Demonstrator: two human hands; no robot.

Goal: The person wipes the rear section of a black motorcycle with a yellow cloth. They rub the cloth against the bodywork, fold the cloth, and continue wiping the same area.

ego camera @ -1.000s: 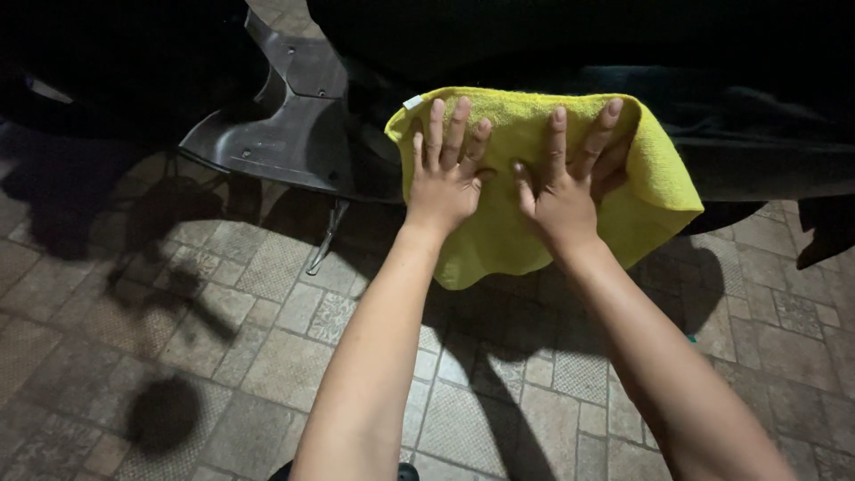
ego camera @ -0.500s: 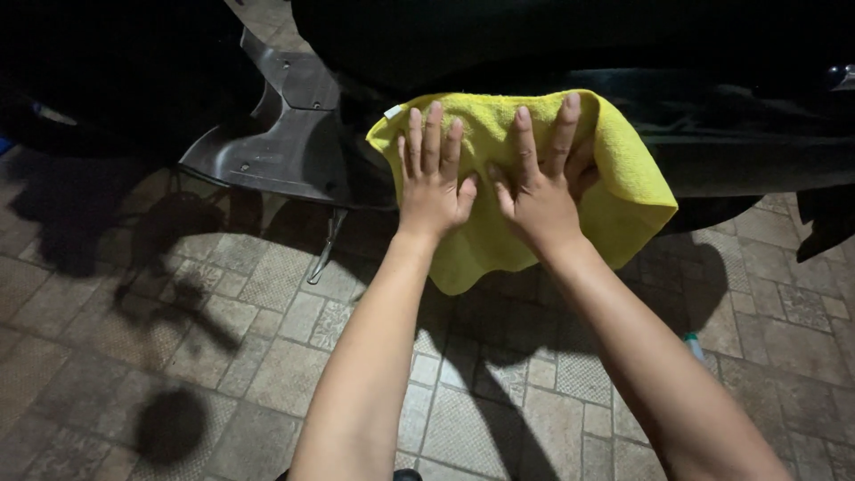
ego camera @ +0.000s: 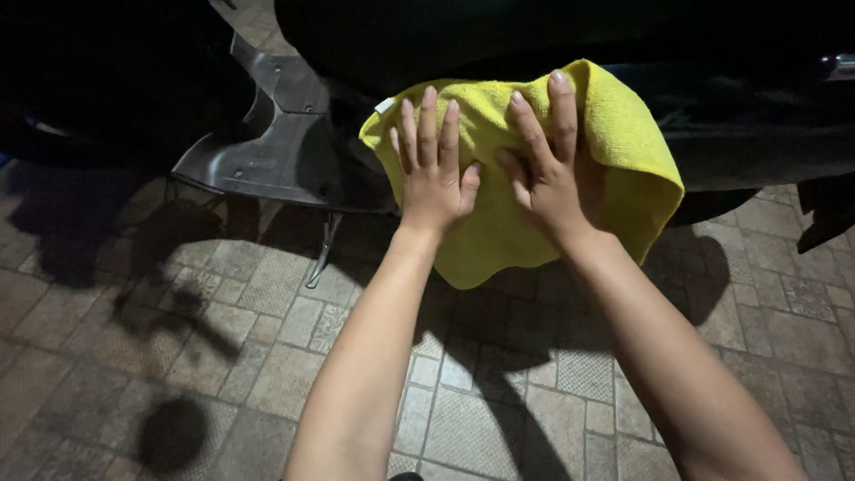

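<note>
- I note left hand (ego camera: pixel 434 169) and right hand (ego camera: pixel 548 165) side by side, fingers spread flat, pressing the yellow cloth (ego camera: pixel 534 178) against the dark vehicle body (ego camera: pixel 730 134).
- Cloth lies directly under both palms, hanging downward.

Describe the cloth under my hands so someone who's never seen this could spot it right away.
Look at the dark vehicle body above the paved floor. Draped over its lower edge is the cloth, with the left hand and right hand pressed flat on it. It is the only bright yellow thing among black and grey.
</note>
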